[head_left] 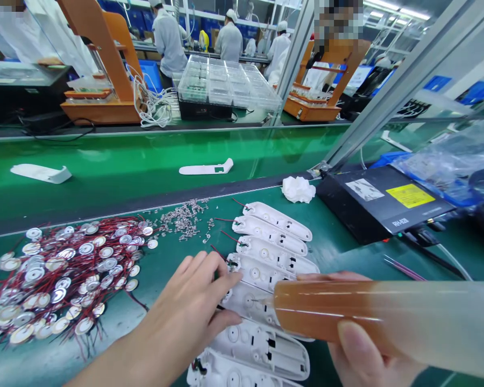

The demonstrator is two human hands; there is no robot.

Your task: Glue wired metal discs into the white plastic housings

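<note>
Left hand [193,306]: lower centre of frame, palm down, fingers spread and pressing flat.
Right hand [357,349]: lower right, fingers curled closed in a grip.

Amber translucent syringe [347,312], lying near-horizontal, tip pointing left over the shells. White plastic shells [272,252], open side up, stacked in an overlapping column on the green surface [339,247], red wires off their left ends.

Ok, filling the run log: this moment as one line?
left hand steadies white housings | right hand holds amber syringe over them | wired discs left
</note>
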